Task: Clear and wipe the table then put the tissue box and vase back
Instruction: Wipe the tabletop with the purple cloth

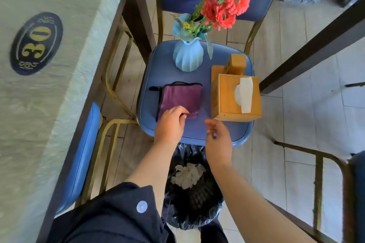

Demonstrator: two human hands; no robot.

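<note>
Left hand reaches forward with fingers curled in a pinch; right hand hovers, fingers loose.

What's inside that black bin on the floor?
Crumpled white tissues lie on top inside the bin, which has a black liner. Anything beneath them is hidden.

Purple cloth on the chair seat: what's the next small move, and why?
Probably lift the purple cloth off the chair seat and carry it to the table. The left hand already pinches its near edge, while the vase and tissue box sit on the seat, so wiping seems next.
</note>
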